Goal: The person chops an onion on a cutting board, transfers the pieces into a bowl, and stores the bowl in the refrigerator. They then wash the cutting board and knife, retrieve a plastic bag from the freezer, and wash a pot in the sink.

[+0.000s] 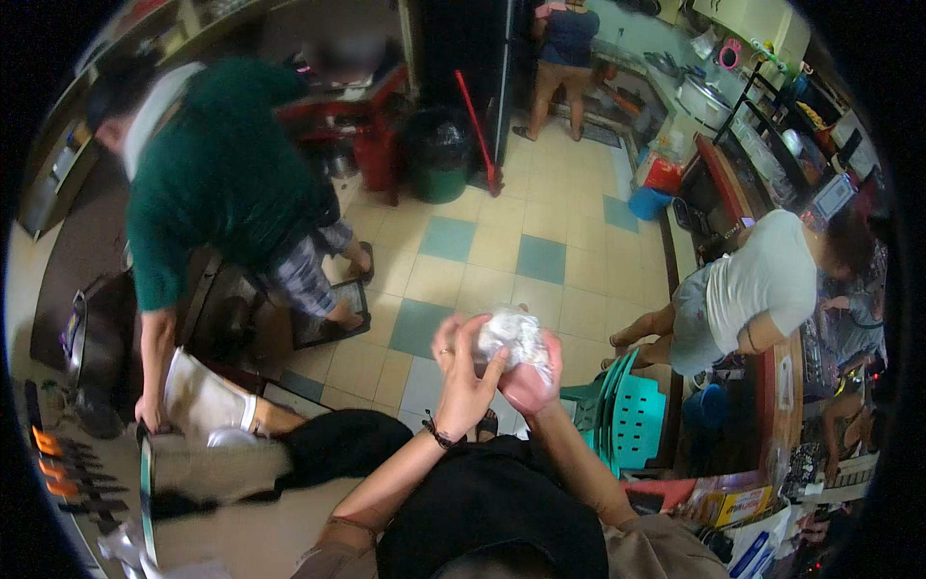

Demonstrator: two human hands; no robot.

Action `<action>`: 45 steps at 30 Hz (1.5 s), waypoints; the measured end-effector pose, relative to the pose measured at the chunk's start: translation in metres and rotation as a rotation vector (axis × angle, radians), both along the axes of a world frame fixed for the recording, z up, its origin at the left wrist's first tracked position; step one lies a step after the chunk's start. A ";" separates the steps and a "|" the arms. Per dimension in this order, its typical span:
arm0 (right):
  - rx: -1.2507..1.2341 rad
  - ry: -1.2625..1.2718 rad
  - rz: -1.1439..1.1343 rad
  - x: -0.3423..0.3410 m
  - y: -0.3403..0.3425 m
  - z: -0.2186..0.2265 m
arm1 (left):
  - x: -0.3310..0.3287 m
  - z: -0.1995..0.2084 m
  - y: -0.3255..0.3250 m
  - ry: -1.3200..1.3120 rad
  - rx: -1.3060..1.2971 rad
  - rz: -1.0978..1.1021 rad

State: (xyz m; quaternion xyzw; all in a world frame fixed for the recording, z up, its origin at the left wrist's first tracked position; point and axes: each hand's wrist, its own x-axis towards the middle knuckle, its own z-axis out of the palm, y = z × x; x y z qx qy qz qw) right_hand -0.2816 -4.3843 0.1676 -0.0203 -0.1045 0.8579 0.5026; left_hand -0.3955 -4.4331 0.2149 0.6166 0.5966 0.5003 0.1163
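Crinkled white bundle sat held between the partly closed left hand and the cupping right hand; slack fingers could have let it slip to the tiled floor below.

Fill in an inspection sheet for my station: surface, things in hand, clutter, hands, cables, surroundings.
Surface: pale tiled floor with some blue-green tiles.
Things in hand: crumpled white bundle, held above the floor; contents unclear.
Clutter: stacked teal plastic seats at right; green bin and red pole farther off.
Hands: left hand and right hand both hold the bundle.
Cables: nothing seen.
Surroundings: person in green at left, person in white shirt at right, another person at back.
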 end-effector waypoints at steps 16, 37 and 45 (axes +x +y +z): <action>0.133 -0.456 0.147 -0.057 0.637 -0.026 | -0.081 -0.015 0.653 0.137 -0.122 -0.095; 0.062 -0.449 0.548 -0.130 1.385 0.004 | -0.158 0.027 1.353 -0.011 -0.140 -0.035; 0.190 -0.413 0.397 -0.251 1.567 -0.011 | -0.248 -0.007 1.522 -0.300 -0.230 0.204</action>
